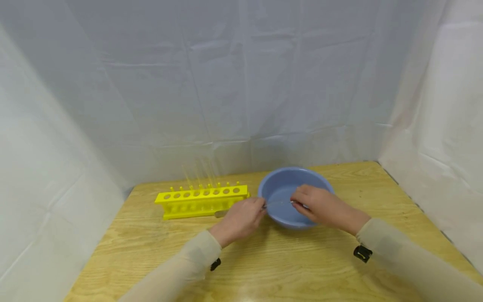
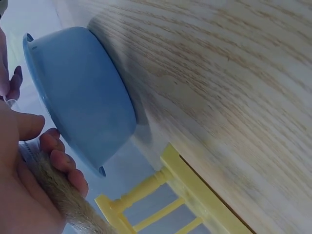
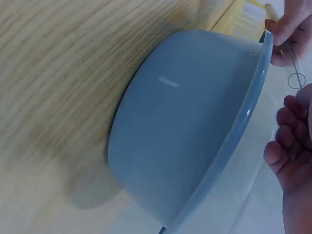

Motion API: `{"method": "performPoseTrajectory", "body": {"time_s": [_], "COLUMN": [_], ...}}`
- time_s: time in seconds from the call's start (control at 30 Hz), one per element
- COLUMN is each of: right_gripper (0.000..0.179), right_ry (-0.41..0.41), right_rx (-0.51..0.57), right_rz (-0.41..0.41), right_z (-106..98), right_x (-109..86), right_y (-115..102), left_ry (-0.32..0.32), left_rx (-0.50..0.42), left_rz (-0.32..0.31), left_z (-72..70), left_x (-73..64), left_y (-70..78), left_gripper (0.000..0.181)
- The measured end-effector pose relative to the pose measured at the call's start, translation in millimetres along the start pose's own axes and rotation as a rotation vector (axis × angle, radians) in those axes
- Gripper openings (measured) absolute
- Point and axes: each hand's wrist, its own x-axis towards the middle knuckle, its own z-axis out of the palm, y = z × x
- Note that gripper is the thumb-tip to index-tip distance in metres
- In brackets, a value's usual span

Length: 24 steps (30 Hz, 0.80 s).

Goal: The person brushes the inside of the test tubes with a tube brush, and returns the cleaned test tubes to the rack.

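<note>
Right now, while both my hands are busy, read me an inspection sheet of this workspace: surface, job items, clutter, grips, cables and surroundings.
Surface: wood-grain table; any wetness can't be told.
Tube: clear, with a fuzzy brush apparently inside.
Basin: blue, upright, right of the rack in the head view.
Rack: yellow, upright, with clear glassware showing faintly at its back pegs.
Clutter: nothing seen.
Left grip: fingers curled round the tube.
Right grip: fingertips pinching the brush's wire handle above the basin.
Cables: nothing seen.
Surroundings: creased pale sheeting behind and on both sides.
</note>
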Motion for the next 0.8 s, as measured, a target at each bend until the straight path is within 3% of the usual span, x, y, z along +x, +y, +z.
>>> {"method": "performPoseTrajectory", "body": {"time_s": [0.2,0.4,0.63,0.8], "right_gripper": [0.01,0.026,0.013,0.013], "right_ry": [-0.012,-0.001,-0.013,-0.028], "right_rx": [-0.108,-0.112,-0.04,-0.03], "right_rz": [-0.109,-0.167,-0.145,-0.132], "right_z": [0.5,-0.6,-5.5,-6.6], "right_x": [5.3,8.7,5.9,5.0], "right_y": [-0.4,0.6,7.2,8.5], "left_ry": [-0.005,-0.011,-0.033,-0.037], "left_rx": [-0.02,-0.022,-0.067,-0.042], "left_rz": [-0.007,0.018,0.029,0.041], "left_z": [-2.9,-4.3,-8.2,-8.8], "left_x": [-1.3,-0.7,2.3,3.2], "left_y": [-0.9,-2.3,-3.9,-6.2], "left_gripper": [0.016,0.015,0.013,0.013]}}
